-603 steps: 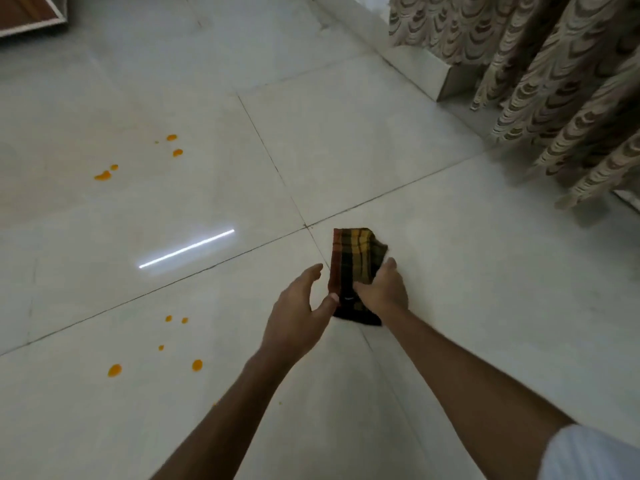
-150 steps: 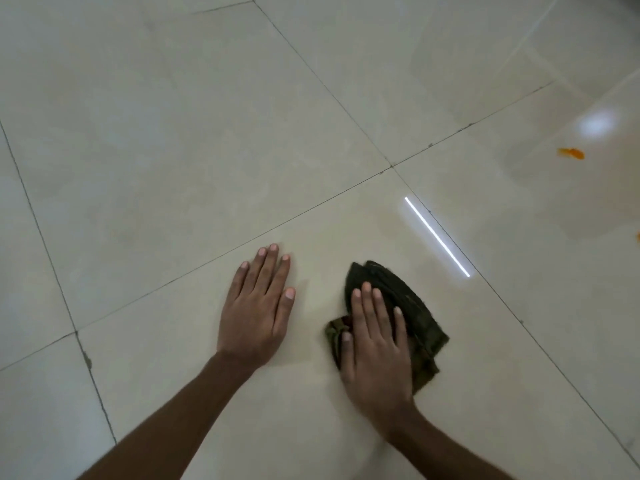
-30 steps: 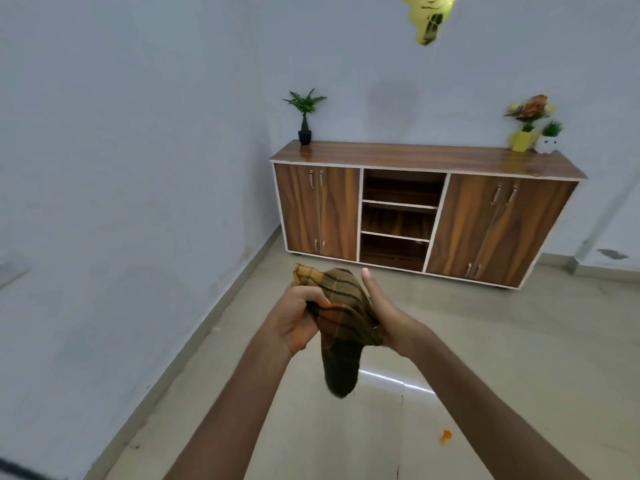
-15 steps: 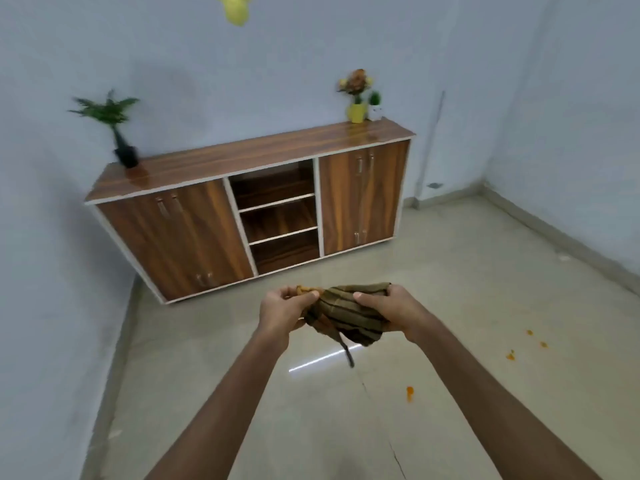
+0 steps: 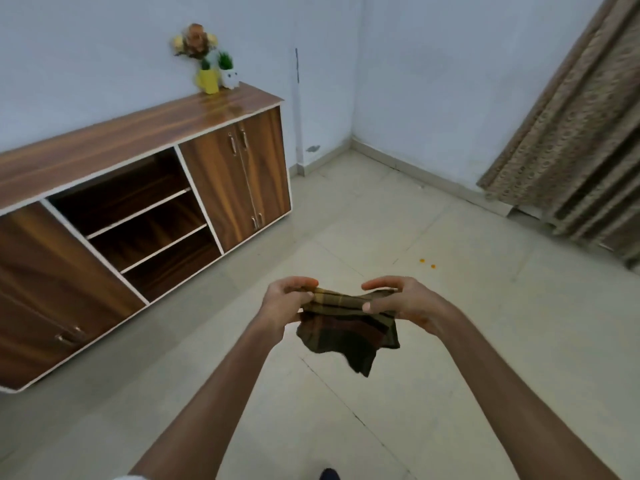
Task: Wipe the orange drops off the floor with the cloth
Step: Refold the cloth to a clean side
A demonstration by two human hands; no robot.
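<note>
I am standing, and both hands hold a dark checked cloth (image 5: 346,332) up in the air in front of me. My left hand (image 5: 285,299) pinches its upper left edge and my right hand (image 5: 405,301) grips its upper right edge. The cloth is stretched between them and its lower part hangs loose. Two small orange drops (image 5: 427,263) lie on the pale tiled floor (image 5: 502,323) beyond my right hand, toward the curtain.
A wooden sideboard (image 5: 138,209) with open shelves stands against the left wall, with a yellow flower pot (image 5: 207,81) on top. A patterned curtain (image 5: 575,147) hangs at the right. A room corner lies straight ahead.
My view has swung to the right, so the curtain and room corner have come into sight. My hands have spread the bunched cloth wider between them.
</note>
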